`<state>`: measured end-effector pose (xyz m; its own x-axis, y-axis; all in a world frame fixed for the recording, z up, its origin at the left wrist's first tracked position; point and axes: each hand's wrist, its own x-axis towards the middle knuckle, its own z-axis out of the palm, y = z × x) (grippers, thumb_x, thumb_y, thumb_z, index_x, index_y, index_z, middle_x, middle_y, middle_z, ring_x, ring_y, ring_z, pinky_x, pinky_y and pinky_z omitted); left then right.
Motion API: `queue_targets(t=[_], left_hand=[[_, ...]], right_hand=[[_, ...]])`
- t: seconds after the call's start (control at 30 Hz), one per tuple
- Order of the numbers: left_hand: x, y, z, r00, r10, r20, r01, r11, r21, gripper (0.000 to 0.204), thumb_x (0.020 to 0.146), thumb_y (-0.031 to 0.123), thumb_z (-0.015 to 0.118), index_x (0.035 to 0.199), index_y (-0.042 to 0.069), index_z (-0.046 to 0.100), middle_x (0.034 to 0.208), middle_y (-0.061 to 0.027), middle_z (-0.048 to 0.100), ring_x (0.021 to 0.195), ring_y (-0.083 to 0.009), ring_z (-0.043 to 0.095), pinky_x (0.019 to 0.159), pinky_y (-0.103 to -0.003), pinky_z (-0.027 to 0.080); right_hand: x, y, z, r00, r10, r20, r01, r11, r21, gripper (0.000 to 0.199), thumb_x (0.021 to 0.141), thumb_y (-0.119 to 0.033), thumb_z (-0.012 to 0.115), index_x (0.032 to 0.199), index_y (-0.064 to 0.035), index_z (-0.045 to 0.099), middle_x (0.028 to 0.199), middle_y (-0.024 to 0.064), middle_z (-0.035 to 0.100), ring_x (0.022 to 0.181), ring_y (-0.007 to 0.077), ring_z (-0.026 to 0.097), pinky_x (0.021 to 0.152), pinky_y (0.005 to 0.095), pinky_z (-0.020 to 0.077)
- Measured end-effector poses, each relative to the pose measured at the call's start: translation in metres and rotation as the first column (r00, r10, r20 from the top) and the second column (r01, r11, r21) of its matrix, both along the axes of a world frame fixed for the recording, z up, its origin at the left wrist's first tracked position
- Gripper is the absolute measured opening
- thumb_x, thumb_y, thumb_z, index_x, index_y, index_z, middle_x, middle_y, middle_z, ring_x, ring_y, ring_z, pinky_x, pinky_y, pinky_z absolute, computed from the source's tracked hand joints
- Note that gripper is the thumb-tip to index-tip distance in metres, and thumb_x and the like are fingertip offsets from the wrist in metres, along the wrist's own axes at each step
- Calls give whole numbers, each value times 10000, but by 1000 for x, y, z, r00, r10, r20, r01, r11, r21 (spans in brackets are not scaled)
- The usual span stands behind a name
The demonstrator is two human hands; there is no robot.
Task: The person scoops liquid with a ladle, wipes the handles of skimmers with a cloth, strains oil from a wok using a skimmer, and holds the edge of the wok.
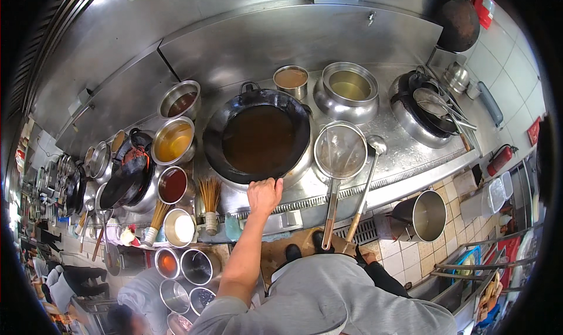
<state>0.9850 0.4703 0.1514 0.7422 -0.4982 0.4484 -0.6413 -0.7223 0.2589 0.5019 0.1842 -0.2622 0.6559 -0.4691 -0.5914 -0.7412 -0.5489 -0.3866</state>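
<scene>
A large black wok (258, 138) full of dark brown liquid sits on the steel range in front of me. My left hand (264, 195) is closed over its near edge, the thumb lying along the rim; what the fingers wrap underneath is hidden. Opposite the hand, a loop handle (249, 87) rises from the wok's far side. Right of the wok a round mesh strainer (341, 150) rests with its handle hanging over the counter's front edge. Beside it lies a long-handled ladle (377, 144). My right hand is out of the picture.
Left of the wok stand bowls of yellow liquid (173, 141) and red sauce (173, 185), with a bamboo brush (210, 197). Behind are a small pot (291, 80) and a wide steel pot (347, 103). Another wok (422, 109) is at right. A steel bucket (428, 216) stands lower right.
</scene>
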Motion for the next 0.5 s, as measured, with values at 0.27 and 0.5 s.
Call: queue_targets(t=[0.27, 0.5], left_hand=[[-1, -1, 2, 1000, 7, 24, -7, 1000, -23, 363, 892, 314, 650, 617, 85, 586, 620, -122, 644, 589, -319, 626, 651, -438, 464], [-2, -1, 4, 1000, 1, 9, -1, 1000, 8, 346, 874, 307, 672, 623, 84, 587, 634, -119, 648, 618, -315, 635, 663, -437, 466]], right_hand=[[-3, -2, 10, 1000, -9, -14, 9, 1000, 13, 502, 891, -539, 579, 1029, -86, 747, 927, 187, 728, 876, 329, 705, 780, 438, 528], [-3, 0, 20, 1000, -10, -28, 11, 1000, 29, 505, 893, -535, 581, 1030, -77, 743, 929, 197, 725, 874, 331, 705, 778, 439, 527]])
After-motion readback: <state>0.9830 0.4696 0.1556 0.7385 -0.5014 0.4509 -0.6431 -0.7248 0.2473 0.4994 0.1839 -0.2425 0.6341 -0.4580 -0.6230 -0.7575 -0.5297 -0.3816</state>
